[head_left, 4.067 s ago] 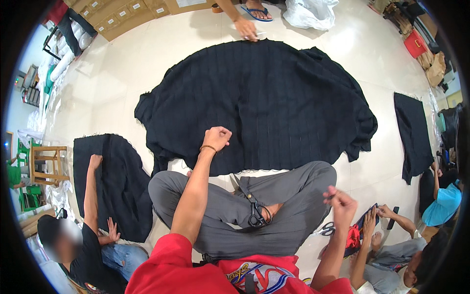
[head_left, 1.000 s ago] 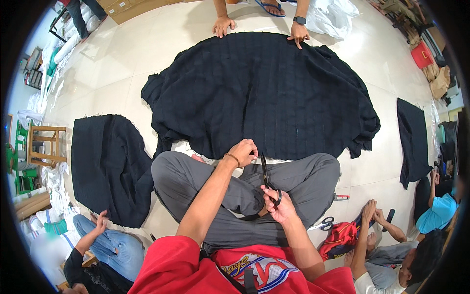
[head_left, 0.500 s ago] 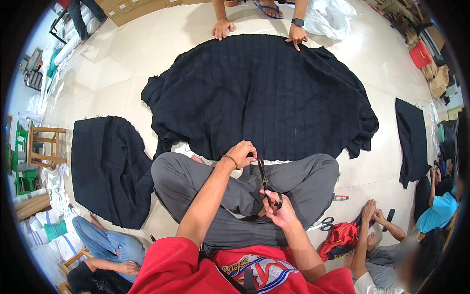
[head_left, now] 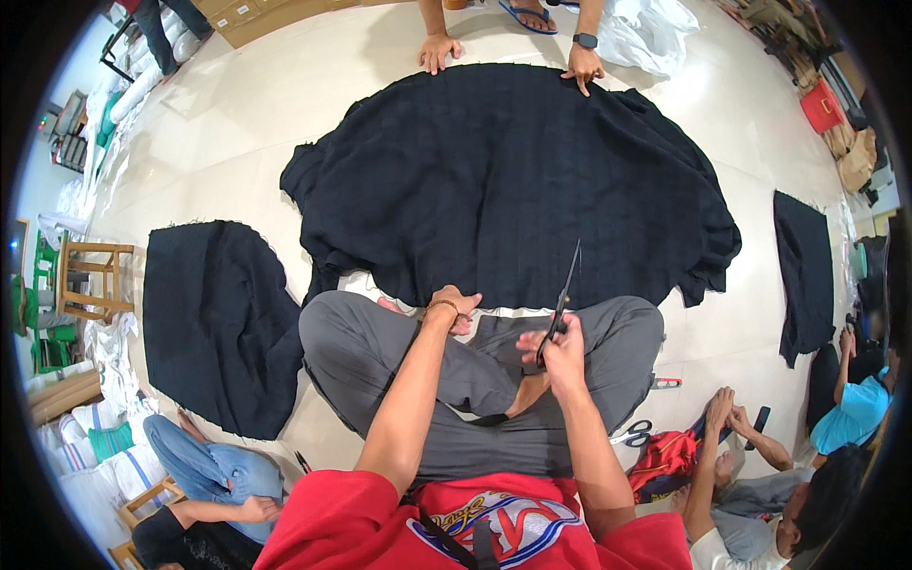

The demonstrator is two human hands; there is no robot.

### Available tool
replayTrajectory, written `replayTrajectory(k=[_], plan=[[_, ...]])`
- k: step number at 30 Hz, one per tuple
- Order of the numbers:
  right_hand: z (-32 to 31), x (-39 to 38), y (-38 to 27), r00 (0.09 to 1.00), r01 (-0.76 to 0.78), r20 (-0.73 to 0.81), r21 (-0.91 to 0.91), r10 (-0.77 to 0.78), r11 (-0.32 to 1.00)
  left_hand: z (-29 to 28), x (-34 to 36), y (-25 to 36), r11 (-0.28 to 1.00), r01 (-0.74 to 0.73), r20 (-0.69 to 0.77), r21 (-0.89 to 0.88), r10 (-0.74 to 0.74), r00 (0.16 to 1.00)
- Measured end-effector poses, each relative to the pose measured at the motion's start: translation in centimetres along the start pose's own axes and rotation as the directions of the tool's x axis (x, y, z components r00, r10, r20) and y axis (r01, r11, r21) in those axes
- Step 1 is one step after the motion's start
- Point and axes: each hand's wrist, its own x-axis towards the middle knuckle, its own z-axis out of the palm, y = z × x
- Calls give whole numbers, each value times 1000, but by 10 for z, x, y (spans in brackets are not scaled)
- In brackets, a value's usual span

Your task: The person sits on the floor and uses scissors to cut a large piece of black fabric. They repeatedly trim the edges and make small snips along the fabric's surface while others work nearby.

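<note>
A large dark, faintly striped cloth (head_left: 513,171) lies on the floor before my crossed legs. My left hand (head_left: 457,307) is at its near edge, fingers curled; what they hold, if anything, is hidden. My right hand (head_left: 556,342) grips black fabric scissors (head_left: 568,285) by the handles, their long blades pointing forward over the cloth edge. At the far edge, another person's two hands (head_left: 581,66) press on the cloth.
Smaller dark cloths (head_left: 214,323) (head_left: 803,275) lie either side. Co-workers (head_left: 209,532) (head_left: 779,513) sit at my lower left and right, near spare scissors (head_left: 635,433) and a red-and-navy item (head_left: 665,461). A wooden stool (head_left: 95,275) stands left; a white bag (head_left: 636,33) sits beyond.
The scissors have swung up and rightward, away from my left hand, which has dropped slightly and turned. Compared with the oldest frame, my right hand now holds scissors.
</note>
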Motion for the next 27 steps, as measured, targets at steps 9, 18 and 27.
replayTrajectory(k=[9, 18, 27], plan=[[34, 69, 3, 995, -58, -94, -201, 40, 978, 28, 48, -22, 796, -209, -287, -568, 46, 957], [34, 82, 23, 992, -14, -128, -278, -22, 960, 65, 48, -28, 166, -37, -33, -985, 28, 999], [40, 74, 19, 994, 79, -88, 185, -63, 980, 64, 13, -24, -136, 3, -33, -991, 267, 963]])
